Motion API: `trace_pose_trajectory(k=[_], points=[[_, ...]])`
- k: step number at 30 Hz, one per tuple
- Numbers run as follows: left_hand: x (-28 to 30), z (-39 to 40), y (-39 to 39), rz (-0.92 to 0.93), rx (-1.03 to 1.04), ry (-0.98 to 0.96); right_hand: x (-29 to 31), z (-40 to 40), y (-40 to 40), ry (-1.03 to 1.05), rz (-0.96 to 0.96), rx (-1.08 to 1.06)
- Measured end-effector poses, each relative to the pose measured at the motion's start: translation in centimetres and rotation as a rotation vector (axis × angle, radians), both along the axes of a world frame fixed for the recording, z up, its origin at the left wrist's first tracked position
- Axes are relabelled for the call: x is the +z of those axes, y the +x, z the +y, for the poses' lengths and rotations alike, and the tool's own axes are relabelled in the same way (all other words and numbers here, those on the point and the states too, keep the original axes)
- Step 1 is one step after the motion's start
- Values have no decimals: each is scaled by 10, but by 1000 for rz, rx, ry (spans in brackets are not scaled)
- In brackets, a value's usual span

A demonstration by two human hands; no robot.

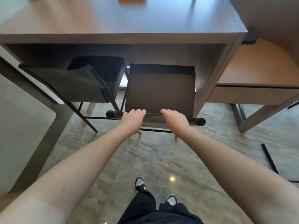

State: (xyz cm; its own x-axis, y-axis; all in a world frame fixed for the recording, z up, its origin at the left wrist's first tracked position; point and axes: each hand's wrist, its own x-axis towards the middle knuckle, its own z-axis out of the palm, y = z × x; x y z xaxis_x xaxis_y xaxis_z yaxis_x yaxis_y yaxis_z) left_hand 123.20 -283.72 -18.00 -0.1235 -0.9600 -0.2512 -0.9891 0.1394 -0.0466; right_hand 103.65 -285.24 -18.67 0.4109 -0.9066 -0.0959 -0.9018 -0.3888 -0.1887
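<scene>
Chair [160,88]: stood tucked under the bench [129,38], held at the top rail [153,113] by left grip [133,119] and right grip [175,119], both curled over it. Judged light, stiff in frame, soft in fabric back. Hemmed by second chair [72,83] and bench side panel [210,75]; open floor [145,159] behind for a straight pull.

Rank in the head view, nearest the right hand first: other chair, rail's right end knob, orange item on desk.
1. Right end knob, beside the right hand.
2. Other chair, to the left.
3. Orange item, far desk edge.
</scene>
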Motion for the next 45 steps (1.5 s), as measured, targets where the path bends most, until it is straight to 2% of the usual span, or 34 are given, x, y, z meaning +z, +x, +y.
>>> trace_pose_trajectory(k=[12, 19, 45], points=[[2, -118, 15, 18, -126, -147, 14, -115, 10, -65, -21, -70], [6, -162, 16, 40, -116, -121, 16, -152, 14, -101, -12, -85], [16, -247, 16, 52, -102, -57, 27, -241, 17, -14, 71, -94]])
